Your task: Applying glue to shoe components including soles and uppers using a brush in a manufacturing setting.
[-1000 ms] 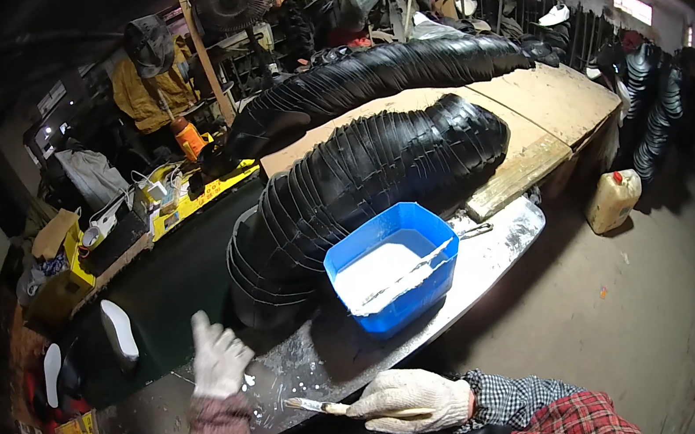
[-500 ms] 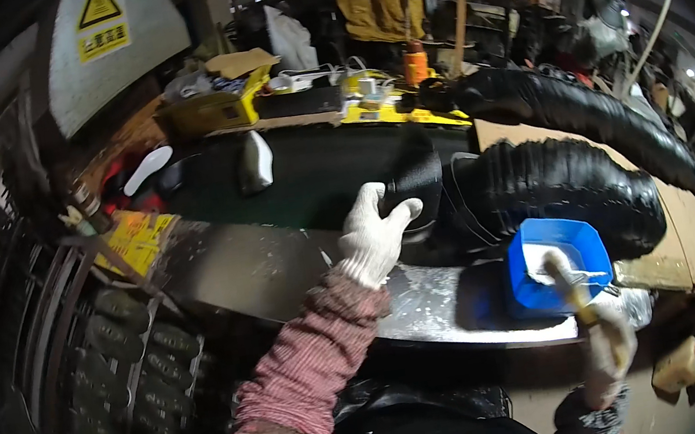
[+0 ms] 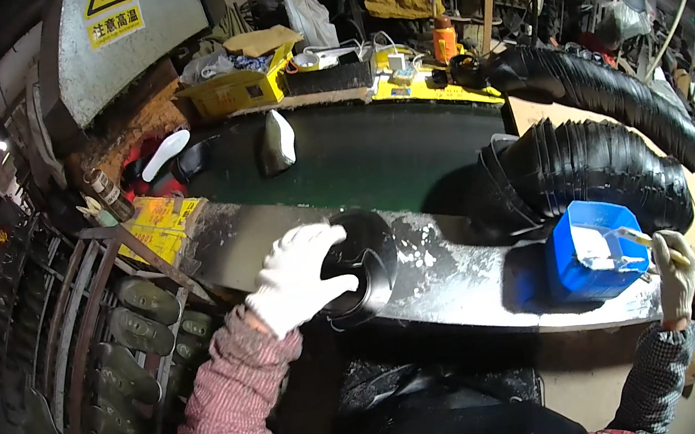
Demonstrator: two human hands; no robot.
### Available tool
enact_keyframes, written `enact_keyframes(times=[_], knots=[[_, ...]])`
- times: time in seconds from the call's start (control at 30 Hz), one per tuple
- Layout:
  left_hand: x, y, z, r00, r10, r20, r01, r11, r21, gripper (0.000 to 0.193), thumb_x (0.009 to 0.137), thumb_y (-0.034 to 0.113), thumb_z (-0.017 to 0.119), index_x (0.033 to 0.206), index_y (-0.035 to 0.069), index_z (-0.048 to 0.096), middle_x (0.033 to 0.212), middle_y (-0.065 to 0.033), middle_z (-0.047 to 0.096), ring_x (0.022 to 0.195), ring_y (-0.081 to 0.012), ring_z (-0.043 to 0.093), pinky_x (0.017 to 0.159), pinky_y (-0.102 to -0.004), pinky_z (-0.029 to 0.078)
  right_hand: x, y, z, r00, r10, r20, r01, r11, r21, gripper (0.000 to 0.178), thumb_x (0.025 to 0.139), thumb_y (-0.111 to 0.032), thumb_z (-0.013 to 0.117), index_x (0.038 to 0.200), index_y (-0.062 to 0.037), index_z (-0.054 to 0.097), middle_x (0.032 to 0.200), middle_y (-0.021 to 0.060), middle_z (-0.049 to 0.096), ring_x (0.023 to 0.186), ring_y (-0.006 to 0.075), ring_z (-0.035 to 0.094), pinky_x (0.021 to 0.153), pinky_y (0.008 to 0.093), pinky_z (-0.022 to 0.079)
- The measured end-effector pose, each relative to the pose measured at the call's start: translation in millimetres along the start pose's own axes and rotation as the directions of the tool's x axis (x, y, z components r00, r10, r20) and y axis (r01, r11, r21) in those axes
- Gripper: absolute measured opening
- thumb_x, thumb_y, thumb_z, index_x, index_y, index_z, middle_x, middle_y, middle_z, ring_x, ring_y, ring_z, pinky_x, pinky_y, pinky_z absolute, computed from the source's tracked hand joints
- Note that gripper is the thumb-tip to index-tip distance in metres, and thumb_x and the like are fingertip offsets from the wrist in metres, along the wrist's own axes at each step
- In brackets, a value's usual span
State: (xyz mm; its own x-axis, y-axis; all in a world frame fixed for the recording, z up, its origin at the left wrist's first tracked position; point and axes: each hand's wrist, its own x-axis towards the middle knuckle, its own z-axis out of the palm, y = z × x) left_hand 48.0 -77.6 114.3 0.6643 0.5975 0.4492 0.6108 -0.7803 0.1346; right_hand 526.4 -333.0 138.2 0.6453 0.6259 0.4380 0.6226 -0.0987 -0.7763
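Note:
My left hand [image 3: 294, 282], in a white knit glove, curls its thumb and fingers round the edge of a glossy black curved piece [image 3: 371, 240], perhaps a shoe upper, at the front of the bench. Over on the right, my gloved right hand [image 3: 678, 281] grips a brush [image 3: 637, 236] by its handle. The brush lies across the rim of a blue open container [image 3: 576, 260] with white stuff inside. A long row of nested black pieces [image 3: 590, 170] lies behind the container.
A dark green belt [image 3: 375, 160] runs behind the bench top [image 3: 464, 285], carrying a shoe form [image 3: 276, 143] and a white sole shape [image 3: 165, 155]. On the left stands a metal rack [image 3: 82, 316] with several dark soles. A yellow box [image 3: 237, 95] and an orange bottle [image 3: 444, 39] stand at the back.
My left hand has moved left and nearer, bringing the black piece away from the row's end. My right hand has moved right and up with the brush. The view has shifted slightly.

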Motion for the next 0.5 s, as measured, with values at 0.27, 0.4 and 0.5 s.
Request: enact_keyframes(times=[0.27,0.4,0.5], knots=[[-22,-22,43,0.963,-0.256,-0.086,0.145,0.759,-0.635,0.041,0.087,0.007,0.060,0.128,0.006,0.054,0.113,-0.0134,0.066,0.105,-0.0248,0.063,0.092,-0.0338,0.049,-72,-6,-24,0.995,-0.072,-0.066,0.065,0.992,-0.107,0.013,0.096,-0.009,0.054,0.093,0.0022,0.059,0.078,0.0000,0.054,0.067,0.0050,0.045,0.057,0.0180,0.036],[-66,38,75,0.694,-0.583,0.422,0.253,-0.352,-0.901,0.025,0.091,0.008,0.060,0.115,0.002,0.059,0.106,-0.0062,0.064,0.098,-0.0161,0.061,0.087,-0.0279,0.049,-80,-33,33,0.950,-0.023,-0.310,0.125,0.941,0.313,0.023,0.095,-0.009,0.048,0.106,0.0049,0.063,0.093,0.0086,0.064,0.086,0.0151,0.059,0.078,0.0259,0.049],[-90,74,102,0.655,-0.555,0.512,0.471,-0.229,-0.852,0.017,0.093,0.021,0.061,0.090,0.004,0.062,0.078,0.0019,0.061,0.067,-0.0089,0.053,0.058,-0.0274,0.041,-83,-58,92,0.978,-0.195,0.073,0.180,0.968,0.174,0.026,0.091,-0.006,0.053,0.111,0.0065,0.063,0.106,0.0170,0.066,0.098,0.0230,0.062,0.086,0.0312,0.050]])
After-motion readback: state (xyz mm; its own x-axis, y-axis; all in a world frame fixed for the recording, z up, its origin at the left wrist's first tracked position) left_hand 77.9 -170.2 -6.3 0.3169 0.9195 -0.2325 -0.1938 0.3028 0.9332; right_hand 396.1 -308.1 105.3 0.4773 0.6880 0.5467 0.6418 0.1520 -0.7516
